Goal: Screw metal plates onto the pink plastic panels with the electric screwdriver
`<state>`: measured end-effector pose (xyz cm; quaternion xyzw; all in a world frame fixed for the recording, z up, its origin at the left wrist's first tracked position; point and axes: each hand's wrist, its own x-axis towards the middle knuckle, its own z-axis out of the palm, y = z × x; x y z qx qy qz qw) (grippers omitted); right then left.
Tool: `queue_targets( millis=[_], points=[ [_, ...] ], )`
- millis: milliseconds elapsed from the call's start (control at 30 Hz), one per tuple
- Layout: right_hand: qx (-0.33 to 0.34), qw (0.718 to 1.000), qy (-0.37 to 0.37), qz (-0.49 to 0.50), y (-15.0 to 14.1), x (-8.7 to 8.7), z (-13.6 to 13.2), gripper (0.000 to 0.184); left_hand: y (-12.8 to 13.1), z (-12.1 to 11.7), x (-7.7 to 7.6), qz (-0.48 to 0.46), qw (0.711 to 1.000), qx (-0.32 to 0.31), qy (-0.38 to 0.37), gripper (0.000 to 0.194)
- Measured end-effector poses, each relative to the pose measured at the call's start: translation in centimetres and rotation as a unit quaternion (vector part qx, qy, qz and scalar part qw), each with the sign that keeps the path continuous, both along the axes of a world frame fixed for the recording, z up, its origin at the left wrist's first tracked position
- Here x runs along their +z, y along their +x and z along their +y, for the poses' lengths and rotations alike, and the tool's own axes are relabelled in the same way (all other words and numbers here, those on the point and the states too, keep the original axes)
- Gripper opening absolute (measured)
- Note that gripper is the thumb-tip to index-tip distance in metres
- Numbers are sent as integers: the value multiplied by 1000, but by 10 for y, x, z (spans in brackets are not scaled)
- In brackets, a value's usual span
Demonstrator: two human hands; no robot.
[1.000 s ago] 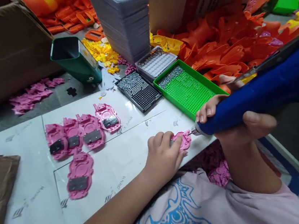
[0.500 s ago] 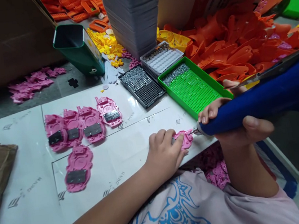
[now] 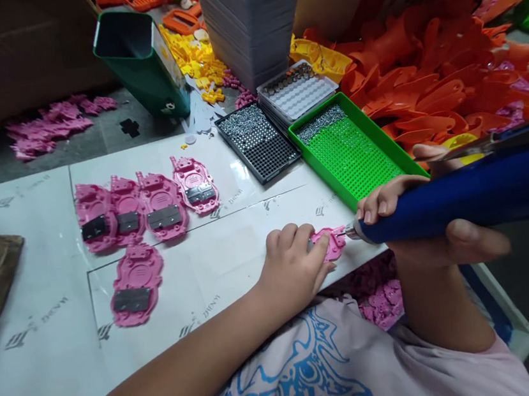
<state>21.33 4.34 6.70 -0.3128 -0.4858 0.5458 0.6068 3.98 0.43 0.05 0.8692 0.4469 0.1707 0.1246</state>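
Near the table's front edge, my left hand (image 3: 294, 258) is closed over a pink plastic casing (image 3: 332, 245), pressing it against the white table top (image 3: 233, 259). My fingers cover most of that casing. In my right hand (image 3: 390, 202) is a blue electric screwdriver (image 3: 457, 197), held nearly level. Its metal tip meets the right end of the pink casing; a screw there is too small to make out. To the left lie several more pink casings (image 3: 162, 201) with dark metal plates, one of them (image 3: 137, 284) nearer me.
A green tray (image 3: 361, 160) and a black tray (image 3: 257, 141), both with small screws, lie beyond my hands. Behind them are a white tray (image 3: 297, 94), a grey stack (image 3: 250, 20), a dark green bin (image 3: 139, 65) and piled orange parts (image 3: 405, 84).
The camera view has shifted slightly, so the trays and bin sit higher in the picture. Both hands keep their hold, and the screwdriver tip stays at the casing's right end.
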Motion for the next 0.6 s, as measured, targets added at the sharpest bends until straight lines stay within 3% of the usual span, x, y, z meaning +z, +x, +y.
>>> queue_targets(
  millis=[233, 433, 600],
  points=[
    [3, 996, 33, -79, -6, 1, -10, 48, 1, 0, 2, 2, 1000, 2, -7, 40],
    [10, 991, 50, -120, -6, 0, -8, 45, 2, 1, 3, -4, 999, -1, -41, 38],
    [64, 991, 66, -100, -5, -10, 1, 43, 1, 4, 2, -14, 997, -14, -71, 37]
  ],
)
